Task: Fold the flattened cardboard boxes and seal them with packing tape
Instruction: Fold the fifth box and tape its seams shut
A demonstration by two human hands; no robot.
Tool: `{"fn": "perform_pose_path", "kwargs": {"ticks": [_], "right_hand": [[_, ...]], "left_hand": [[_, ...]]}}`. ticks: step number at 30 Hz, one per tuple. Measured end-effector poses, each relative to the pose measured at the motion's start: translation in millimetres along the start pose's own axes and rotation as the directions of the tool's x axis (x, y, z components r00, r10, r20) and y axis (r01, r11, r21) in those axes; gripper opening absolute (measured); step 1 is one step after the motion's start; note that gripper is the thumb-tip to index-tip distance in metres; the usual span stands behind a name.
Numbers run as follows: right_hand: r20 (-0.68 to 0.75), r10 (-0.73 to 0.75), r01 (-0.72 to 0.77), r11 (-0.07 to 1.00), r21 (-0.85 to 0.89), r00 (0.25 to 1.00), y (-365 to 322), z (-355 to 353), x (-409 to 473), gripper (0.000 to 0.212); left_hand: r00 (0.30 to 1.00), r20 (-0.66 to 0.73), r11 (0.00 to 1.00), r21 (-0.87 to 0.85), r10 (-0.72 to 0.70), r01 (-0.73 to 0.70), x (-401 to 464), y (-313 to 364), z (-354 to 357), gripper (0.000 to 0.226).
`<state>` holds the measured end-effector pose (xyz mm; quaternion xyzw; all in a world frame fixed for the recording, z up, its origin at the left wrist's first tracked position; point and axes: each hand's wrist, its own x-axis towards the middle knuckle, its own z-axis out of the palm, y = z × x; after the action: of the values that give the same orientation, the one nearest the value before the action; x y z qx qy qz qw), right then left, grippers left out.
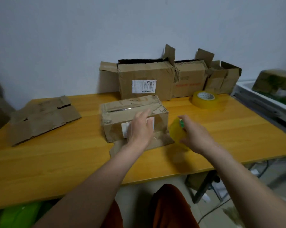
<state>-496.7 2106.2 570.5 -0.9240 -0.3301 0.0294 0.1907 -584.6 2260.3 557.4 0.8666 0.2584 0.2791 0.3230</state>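
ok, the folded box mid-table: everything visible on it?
The folded cardboard box is brown, worn and creased, and lies on its long side on the wooden table. Glossy clear tape runs along its top seam and near face. A white label shows on the front. The left hand presses flat against that face.

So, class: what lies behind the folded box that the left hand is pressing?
Behind the folded box stand three open cardboard boxes against the wall, with a spare tape roll to their right. The box itself hides the lower edge of the nearest one.
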Motion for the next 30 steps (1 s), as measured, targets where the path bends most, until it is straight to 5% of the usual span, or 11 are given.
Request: {"fn": "perform_pose_path", "kwargs": {"ticks": [4, 8, 10, 13, 19, 25, 30], "right_hand": [[0.075, 0.074, -0.049, 0.954, -0.295, 0.994, 34, 17, 8, 0.047], [-0.031, 0.031, -0.041, 0.910, -0.412, 0.999, 37, 32, 16, 0.045], [-0.134, -0.033, 0.005, 0.979, -0.205, 0.990, 12, 40, 21, 0.055], [0.030, -0.066, 0.050, 0.925, 0.377, 0.997, -40, 51, 28, 0.054], [0.297, -0.182, 0.076, 0.939, 0.334, 0.937, -68, 88, 38, 0.035], [0.291, -0.366, 0.315, 0.926, 0.209, 0.884, -77, 103, 38, 0.030], [0.332, -0.347, 0.324, 0.938, 0.123, 0.877, -72, 95, 43, 0.029]], "left_hand": [[0.989, 0.086, 0.817, 0.575, -0.119, 0.049, 40, -33, -33, 0.062], [0.934, 0.247, 0.688, 0.726, -0.258, -0.002, 51, -64, -66, 0.076], [0.935, 0.275, 0.644, 0.762, -0.225, -0.070, 48, -68, -71, 0.079], [0.932, 0.280, 0.568, 0.816, -0.230, -0.105, 42, -65, -74, 0.082], [0.924, 0.310, 0.423, 0.885, -0.223, -0.195, 27, -59, -95, 0.061], [0.897, 0.406, 0.741, 0.653, -0.172, -0.154, 21, -86, -137, 0.041], [0.819, 0.540, 0.773, 0.598, -0.193, -0.211, 18, -108, -149, 0.067]]}}
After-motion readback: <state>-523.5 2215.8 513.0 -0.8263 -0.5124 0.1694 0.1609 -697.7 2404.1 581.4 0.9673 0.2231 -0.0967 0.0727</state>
